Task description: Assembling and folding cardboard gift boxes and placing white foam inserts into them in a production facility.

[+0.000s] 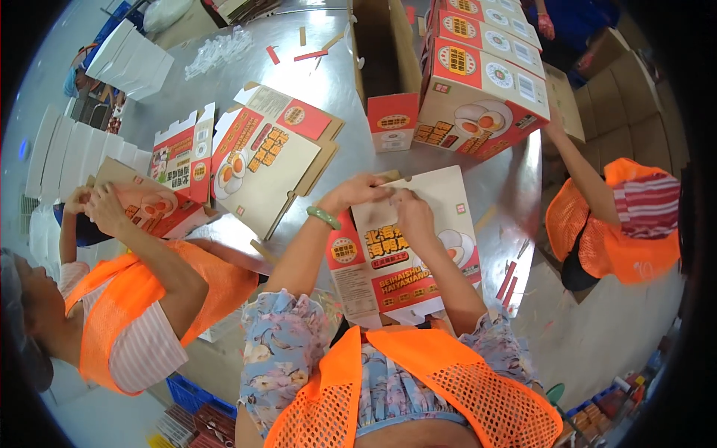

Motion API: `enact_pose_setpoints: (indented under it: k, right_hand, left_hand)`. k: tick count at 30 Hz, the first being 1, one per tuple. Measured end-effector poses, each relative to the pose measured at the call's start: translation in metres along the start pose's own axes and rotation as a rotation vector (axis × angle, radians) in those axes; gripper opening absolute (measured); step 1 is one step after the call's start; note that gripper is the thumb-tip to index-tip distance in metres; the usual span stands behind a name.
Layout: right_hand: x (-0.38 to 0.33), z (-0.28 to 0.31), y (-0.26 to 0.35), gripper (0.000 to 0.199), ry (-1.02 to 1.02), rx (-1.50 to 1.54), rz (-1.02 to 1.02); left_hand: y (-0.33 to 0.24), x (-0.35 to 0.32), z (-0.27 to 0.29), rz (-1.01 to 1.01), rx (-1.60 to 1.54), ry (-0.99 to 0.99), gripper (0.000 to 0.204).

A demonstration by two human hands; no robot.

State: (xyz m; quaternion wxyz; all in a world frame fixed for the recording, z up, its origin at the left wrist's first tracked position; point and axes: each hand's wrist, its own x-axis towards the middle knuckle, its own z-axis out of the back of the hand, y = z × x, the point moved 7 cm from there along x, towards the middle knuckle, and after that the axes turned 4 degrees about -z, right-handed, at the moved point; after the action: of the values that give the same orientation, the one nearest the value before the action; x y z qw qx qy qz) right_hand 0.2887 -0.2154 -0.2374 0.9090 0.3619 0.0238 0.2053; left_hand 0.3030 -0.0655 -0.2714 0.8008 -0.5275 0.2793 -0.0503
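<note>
Both hands are working at the far edge of a flat printed carton [407, 261], a red and cream box blank with egg pictures, which is lying on the shiny metal counter [328, 82] just in front of the person. The left hand [357, 191], with a green bangle [323, 217] on its wrist, is pinching the carton's far flap near its left corner, fingers closed on the card. The right hand [413, 216] is sitting just beside it, fingers curled onto the same flap; how firmly it is gripping is hard to tell, since the knuckles are hiding the fingertips.

To the left, another flat carton blank [265, 160] is lying open on the counter, and a smaller folded one [181, 153] is standing just left of it. At the far left a co-worker in an orange vest is holding a carton [149, 205] with both hands raised. On the far right of the counter, assembled egg boxes [478, 89] are stacked in a row, with an open brown box [381, 52] beside them. A second co-worker in an orange vest is reaching an arm toward that stack from the right. Red strips [310, 54] are lying scattered at the far end of the counter.
</note>
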Motion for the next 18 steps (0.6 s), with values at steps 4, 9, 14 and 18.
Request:
enact_pose_setpoints:
  k: [4,9,14,18]
  right_hand:
    - [0.006,-0.004,0.003,0.034,0.160,-0.105,-0.105]
    - [0.014,-0.011,-0.005,0.037,0.330,-0.253,-0.111]
    - [-0.001,0.004,-0.054,0.032,0.302,-0.188,0.048]
    - [0.003,0.006,-0.065,0.022,0.283,0.238,0.001]
  left_hand:
    - [-0.008,-0.003,-0.014,0.012,-0.102,0.065,0.035]
    - [-0.021,-0.011,-0.006,-0.051,0.075,-0.028,0.037]
    - [-0.018,-0.023,0.004,0.200,0.759,-0.184,0.045]
    - [-0.061,-0.009,-0.018,-0.189,0.914,-0.511,0.034]
